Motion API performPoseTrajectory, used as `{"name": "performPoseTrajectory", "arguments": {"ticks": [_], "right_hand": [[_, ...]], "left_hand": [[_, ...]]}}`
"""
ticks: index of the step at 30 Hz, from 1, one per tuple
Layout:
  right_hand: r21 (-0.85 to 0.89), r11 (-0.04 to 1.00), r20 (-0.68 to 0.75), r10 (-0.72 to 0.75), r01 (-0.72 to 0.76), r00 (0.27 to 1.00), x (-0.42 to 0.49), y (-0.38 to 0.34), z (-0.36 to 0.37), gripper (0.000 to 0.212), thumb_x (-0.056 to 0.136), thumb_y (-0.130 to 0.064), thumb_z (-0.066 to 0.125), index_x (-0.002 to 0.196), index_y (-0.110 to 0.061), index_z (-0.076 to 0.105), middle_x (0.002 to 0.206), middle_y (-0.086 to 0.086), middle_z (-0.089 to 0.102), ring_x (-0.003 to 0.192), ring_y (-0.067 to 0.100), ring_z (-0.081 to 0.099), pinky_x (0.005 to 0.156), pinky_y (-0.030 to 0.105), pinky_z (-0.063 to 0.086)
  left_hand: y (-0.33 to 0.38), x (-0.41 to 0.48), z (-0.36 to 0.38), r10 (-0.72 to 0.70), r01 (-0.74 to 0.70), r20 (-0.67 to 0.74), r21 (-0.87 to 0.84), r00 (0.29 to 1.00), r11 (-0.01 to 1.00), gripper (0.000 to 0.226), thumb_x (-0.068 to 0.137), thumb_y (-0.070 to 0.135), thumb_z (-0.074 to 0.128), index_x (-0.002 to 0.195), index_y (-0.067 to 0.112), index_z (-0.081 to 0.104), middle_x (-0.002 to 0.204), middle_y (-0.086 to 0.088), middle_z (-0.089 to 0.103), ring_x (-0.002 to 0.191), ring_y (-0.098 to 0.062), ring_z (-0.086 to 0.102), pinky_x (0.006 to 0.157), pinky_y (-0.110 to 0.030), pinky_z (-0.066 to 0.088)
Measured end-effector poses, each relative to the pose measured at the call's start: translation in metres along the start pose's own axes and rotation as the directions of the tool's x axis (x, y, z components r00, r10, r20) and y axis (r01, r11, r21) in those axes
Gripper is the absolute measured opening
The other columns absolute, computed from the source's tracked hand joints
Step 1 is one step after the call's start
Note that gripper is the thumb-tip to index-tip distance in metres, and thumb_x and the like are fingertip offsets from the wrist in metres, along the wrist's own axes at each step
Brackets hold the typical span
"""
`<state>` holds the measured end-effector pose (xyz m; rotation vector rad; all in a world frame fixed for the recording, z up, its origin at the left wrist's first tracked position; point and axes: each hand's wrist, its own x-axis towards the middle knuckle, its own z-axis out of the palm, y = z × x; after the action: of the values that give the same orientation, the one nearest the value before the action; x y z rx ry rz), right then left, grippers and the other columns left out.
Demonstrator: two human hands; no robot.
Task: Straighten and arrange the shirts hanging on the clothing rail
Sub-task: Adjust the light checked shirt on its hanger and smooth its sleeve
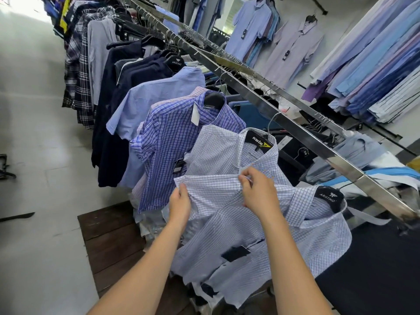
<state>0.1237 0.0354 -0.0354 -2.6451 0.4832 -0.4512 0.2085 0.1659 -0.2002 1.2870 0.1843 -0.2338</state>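
A steel clothing rail (295,130) runs diagonally from top left to lower right, with shirts on black hangers along it. Nearest me hangs a white shirt with fine blue checks (313,242). My left hand (179,204) grips the edge of its sleeve at the left. My right hand (258,189) pinches the same shirt's fabric near the shoulder. Behind it hang a pale checked shirt (218,151), a blue plaid shirt (168,142), a plain light blue shirt (156,94) and several navy ones (118,87).
More shirts hang on the wall racks at the right (375,64) and on the back wall (252,28). A dark wooden platform (109,237) lies under the rail. Pale tiled floor (34,133) spreads to the left. Folded clothes are piled behind the rail (363,155).
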Motion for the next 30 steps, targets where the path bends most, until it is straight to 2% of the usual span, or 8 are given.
{"name": "performPoseTrajectory", "arguments": {"ticks": [3,8,11,19,22,24,27,30], "right_hand": [[-0.037,0.999,-0.051,-0.016,0.014,0.999,-0.003,0.004,0.005,0.015,0.103,-0.038,0.051,0.091,-0.032,0.058,0.067,-0.006,0.067,0.053,0.016,0.065,0.063,0.041,0.057],[-0.055,0.998,-0.105,-0.007,0.001,0.994,0.000,0.005,0.008,0.018,0.102,-0.041,0.050,0.093,-0.030,0.061,0.065,-0.007,0.066,0.049,0.015,0.063,0.061,0.041,0.056],[-0.073,0.997,-0.123,0.012,-0.021,0.992,0.002,0.004,0.010,0.020,0.101,-0.044,0.051,0.091,-0.030,0.062,0.064,-0.007,0.066,0.050,0.014,0.063,0.064,0.040,0.056],[0.029,1.000,-0.106,0.015,-0.012,0.994,-0.003,0.004,0.002,0.017,0.101,-0.039,0.055,0.094,-0.027,0.064,0.067,-0.005,0.066,0.047,0.012,0.064,0.054,0.036,0.057],[0.078,0.997,-0.107,-0.005,0.014,0.994,-0.004,0.008,-0.001,0.013,0.100,-0.034,0.058,0.095,-0.026,0.068,0.071,-0.008,0.068,0.044,0.008,0.064,0.057,0.032,0.057],[0.109,0.994,-0.105,-0.006,0.017,0.994,-0.005,0.010,0.000,0.013,0.100,-0.032,0.060,0.100,-0.025,0.071,0.082,-0.015,0.069,0.049,0.008,0.066,0.061,0.035,0.060],[0.158,0.987,-0.114,-0.004,0.022,0.994,-0.008,0.014,0.002,0.017,0.098,-0.032,0.062,0.109,-0.024,0.073,0.094,-0.019,0.069,0.055,0.008,0.068,0.066,0.039,0.062],[0.235,0.972,-0.139,0.029,0.005,0.990,-0.015,0.020,-0.001,0.016,0.098,-0.031,0.062,0.110,-0.026,0.072,0.089,-0.020,0.068,0.056,0.007,0.069,0.064,0.041,0.061]], "left_hand": [[0.003,-0.003,0.003,0.121,-0.115,-0.125,0.052,0.985,0.992,0.046,0.108,0.035,0.033,0.109,-0.001,0.060,0.102,-0.015,0.065,0.100,-0.031,0.061,0.083,-0.039,0.044],[0.000,-0.009,0.003,0.216,-0.177,-0.205,0.194,0.955,0.965,0.041,0.109,0.033,0.030,0.090,0.011,0.059,0.079,0.005,0.058,0.077,-0.017,0.055,0.075,-0.035,0.040],[-0.004,-0.008,0.000,0.223,-0.174,-0.216,0.226,0.951,0.958,0.048,0.109,0.034,0.029,0.085,0.005,0.059,0.078,-0.007,0.063,0.077,-0.026,0.058,0.075,-0.042,0.048],[0.009,0.000,-0.006,0.223,-0.196,-0.076,0.271,0.972,0.942,0.049,0.108,0.039,0.030,0.085,0.008,0.060,0.080,-0.008,0.064,0.077,-0.021,0.059,0.073,-0.039,0.044],[0.015,0.003,-0.006,0.240,-0.223,-0.022,0.296,0.971,0.929,0.048,0.107,0.040,0.035,0.085,0.002,0.054,0.080,-0.016,0.060,0.071,-0.024,0.054,0.066,-0.039,0.039],[0.017,0.004,-0.005,0.238,-0.225,-0.002,0.319,0.971,0.921,0.044,0.106,0.041,0.037,0.085,0.005,0.051,0.076,-0.008,0.056,0.070,-0.022,0.051,0.065,-0.038,0.037],[0.019,0.004,-0.004,0.193,-0.186,0.012,0.338,0.981,0.923,0.032,0.105,0.041,0.039,0.104,0.015,0.058,0.091,0.002,0.062,0.083,-0.018,0.058,0.071,-0.034,0.040],[0.024,-0.001,0.000,0.233,-0.215,-0.006,0.365,0.972,0.906,0.031,0.106,0.040,0.040,0.114,0.016,0.058,0.101,0.001,0.064,0.092,-0.021,0.060,0.076,-0.033,0.040]]}}
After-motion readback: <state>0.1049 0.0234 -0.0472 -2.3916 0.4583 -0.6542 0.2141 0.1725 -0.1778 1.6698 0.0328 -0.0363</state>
